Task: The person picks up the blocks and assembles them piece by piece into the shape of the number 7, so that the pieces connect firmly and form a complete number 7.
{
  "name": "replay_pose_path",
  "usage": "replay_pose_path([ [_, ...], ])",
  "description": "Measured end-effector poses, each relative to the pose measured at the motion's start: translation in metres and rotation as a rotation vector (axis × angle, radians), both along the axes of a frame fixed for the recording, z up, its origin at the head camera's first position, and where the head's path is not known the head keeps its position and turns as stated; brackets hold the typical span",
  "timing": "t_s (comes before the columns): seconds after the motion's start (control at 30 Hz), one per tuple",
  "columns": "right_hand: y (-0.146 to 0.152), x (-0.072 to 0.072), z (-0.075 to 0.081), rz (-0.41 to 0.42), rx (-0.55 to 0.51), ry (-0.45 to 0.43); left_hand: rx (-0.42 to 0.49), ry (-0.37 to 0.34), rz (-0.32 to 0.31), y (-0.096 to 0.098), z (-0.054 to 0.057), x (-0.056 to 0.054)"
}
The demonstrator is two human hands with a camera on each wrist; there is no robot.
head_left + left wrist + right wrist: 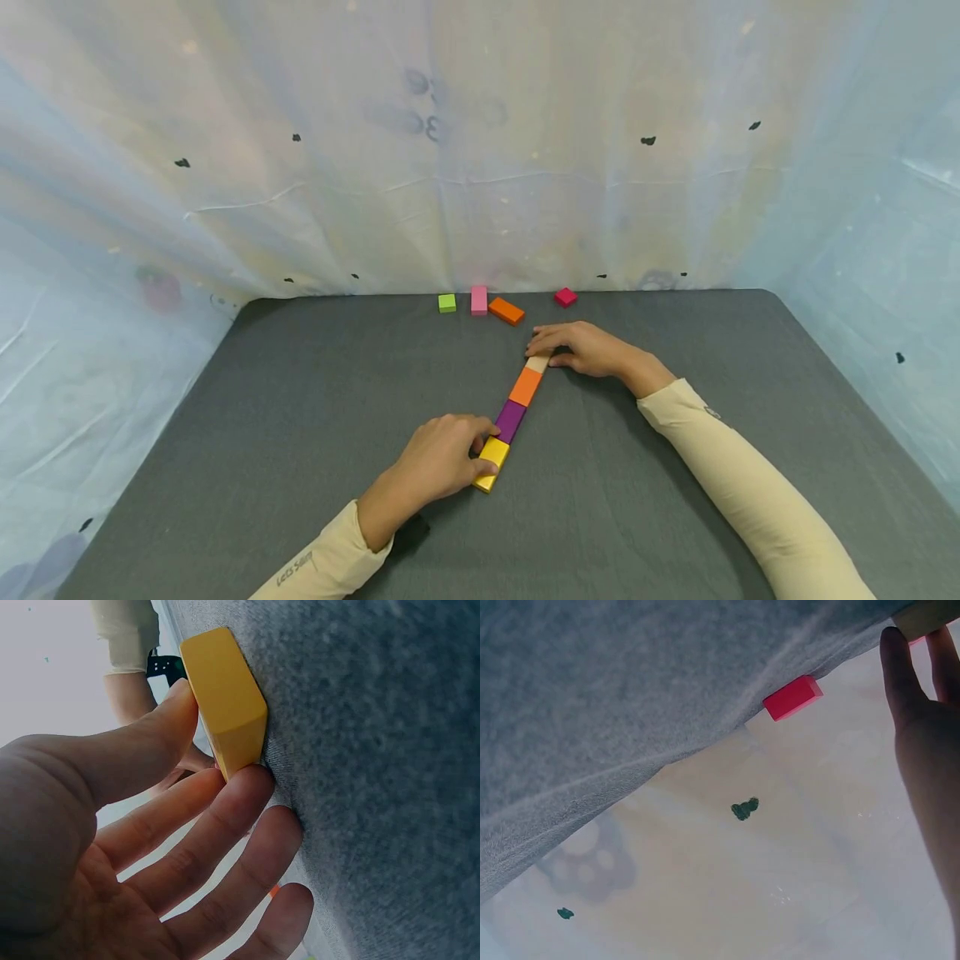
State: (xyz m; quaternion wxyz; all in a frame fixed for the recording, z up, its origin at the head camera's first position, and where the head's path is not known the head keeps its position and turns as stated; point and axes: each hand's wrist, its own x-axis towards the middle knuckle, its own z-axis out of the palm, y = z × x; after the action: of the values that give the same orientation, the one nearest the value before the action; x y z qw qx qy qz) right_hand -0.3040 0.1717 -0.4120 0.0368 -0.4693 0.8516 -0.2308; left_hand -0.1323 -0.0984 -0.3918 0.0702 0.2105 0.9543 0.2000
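Observation:
In the head view a slanting row of blocks lies end to end on the table: yellow block (492,454), purple block (511,422), orange block (526,387) and pale wooden block (537,363). My left hand (442,454) pinches the yellow block at the near end, its thumb on one side and fingertips at the far end. The left wrist view shows that yellow block (225,682) close up. At the far end my right hand (588,348) holds the wooden block between thumb and fingers. Only part of this block (926,619) appears in the right wrist view.
Along the table's back edge lie a green block (447,303), a pink block (479,301), another orange block (506,311) and a red block (566,297). A patterned pale curtain (495,167) hangs behind the dark grey tabletop (337,383).

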Motion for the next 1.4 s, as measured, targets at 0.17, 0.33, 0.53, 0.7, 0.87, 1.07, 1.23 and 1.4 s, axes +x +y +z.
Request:
replay_pose_path([
  [0.17,0.0,0.0,-0.001,-0.003,0.001,0.002,-0.011,0.012,-0.004,0.001,-0.001,0.0],
  [0.33,0.0,0.0,0.001,0.005,0.005,0.01,-0.014,0.025,-0.01,0.0,-0.001,0.0],
  [0.53,0.0,0.0,0.0,0.01,0.01,0.026,-0.012,0.02,-0.011,0.0,-0.002,0.0],
  [0.7,-0.001,0.0,0.0,0.015,0.01,0.024,-0.014,0.008,-0.014,-0.001,-0.001,0.0],
  [0.87,0.0,-0.001,0.0,0.019,0.001,0.023,-0.013,0.01,-0.02,-0.001,-0.001,-0.001],
  [1.07,-0.003,0.001,-0.001,0.039,-0.012,0.027,-0.009,-0.009,-0.011,-0.003,-0.001,0.0],
  [1.23,-0.001,0.003,0.002,0.011,-0.001,0.054,-0.016,-0.028,-0.004,-0.003,-0.002,0.0],
  [1.4,0.006,0.0,0.009,-0.085,-0.022,0.195,-0.012,-0.014,-0.009,-0.003,-0.001,-0.001],
])
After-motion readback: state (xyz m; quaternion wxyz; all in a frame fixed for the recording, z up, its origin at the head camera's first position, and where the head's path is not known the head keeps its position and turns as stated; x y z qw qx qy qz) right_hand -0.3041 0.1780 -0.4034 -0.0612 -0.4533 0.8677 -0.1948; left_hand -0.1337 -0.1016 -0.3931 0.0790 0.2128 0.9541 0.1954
